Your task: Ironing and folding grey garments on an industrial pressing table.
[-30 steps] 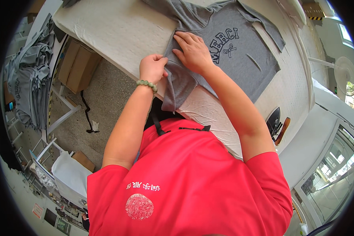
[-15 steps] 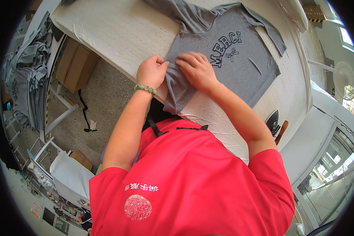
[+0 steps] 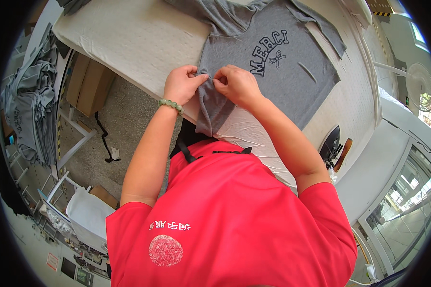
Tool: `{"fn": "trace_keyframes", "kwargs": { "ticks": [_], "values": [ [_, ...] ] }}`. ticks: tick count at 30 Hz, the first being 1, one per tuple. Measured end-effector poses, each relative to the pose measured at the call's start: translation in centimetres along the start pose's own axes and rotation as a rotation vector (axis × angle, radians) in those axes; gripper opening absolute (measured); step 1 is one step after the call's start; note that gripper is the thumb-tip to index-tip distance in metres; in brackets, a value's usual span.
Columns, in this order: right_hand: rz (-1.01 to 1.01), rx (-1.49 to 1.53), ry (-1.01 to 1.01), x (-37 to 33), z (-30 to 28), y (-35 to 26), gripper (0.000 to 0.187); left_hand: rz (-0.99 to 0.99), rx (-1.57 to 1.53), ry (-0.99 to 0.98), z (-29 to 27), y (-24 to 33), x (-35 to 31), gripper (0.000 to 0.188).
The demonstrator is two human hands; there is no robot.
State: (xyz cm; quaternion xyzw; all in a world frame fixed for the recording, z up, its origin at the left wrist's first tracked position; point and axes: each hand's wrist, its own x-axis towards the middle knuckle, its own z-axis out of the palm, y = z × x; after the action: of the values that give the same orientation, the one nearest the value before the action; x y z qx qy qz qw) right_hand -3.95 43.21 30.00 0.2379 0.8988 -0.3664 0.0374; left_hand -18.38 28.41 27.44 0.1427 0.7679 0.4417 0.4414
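The grey sweatshirt [image 3: 287, 91] lies print-up on the counter [image 3: 139, 43], its near sleeve [image 3: 218, 112] at the edge. The right hand [image 3: 238, 86], laid flat a second ago, now pinches cloth beside the left hand's [image 3: 181, 86] pinching grip; both work one spot.

On the pale padded table [image 3: 134, 45] a dark iron [image 3: 329, 143] rests near the right edge, with a round fan [image 3: 419, 85] beyond that edge, while a brown cardboard box [image 3: 90, 86] and a white cloth [image 3: 88, 215] lie to its left.
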Motion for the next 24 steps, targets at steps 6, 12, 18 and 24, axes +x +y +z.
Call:
{"fn": "trace_keyframes", "kwargs": {
  "ticks": [6, 12, 18, 24],
  "values": [
    [-0.037, 0.021, -0.015, 0.8, 0.1, 0.1, 0.02, -0.024, 0.011, 0.012, 0.4, 0.4, -0.1, 0.03],
    [0.016, -0.173, -0.256, 2.6, -1.8, -1.7, 0.028, 0.039, 0.193, 0.1, 0.5, 0.6, -0.3, 0.031],
    [-0.374, -0.371, 0.196, 4.2, 0.3, 0.2, 0.06, 0.025, 0.389, 0.224, 1.2, 1.2, -0.9, 0.031],
    [-0.429, -0.497, 0.187, 4.4, 1.5, 2.0, 0.086, -0.011, 0.43, 0.351, 2.2, 0.2, -2.5, 0.033]
  ]
}}
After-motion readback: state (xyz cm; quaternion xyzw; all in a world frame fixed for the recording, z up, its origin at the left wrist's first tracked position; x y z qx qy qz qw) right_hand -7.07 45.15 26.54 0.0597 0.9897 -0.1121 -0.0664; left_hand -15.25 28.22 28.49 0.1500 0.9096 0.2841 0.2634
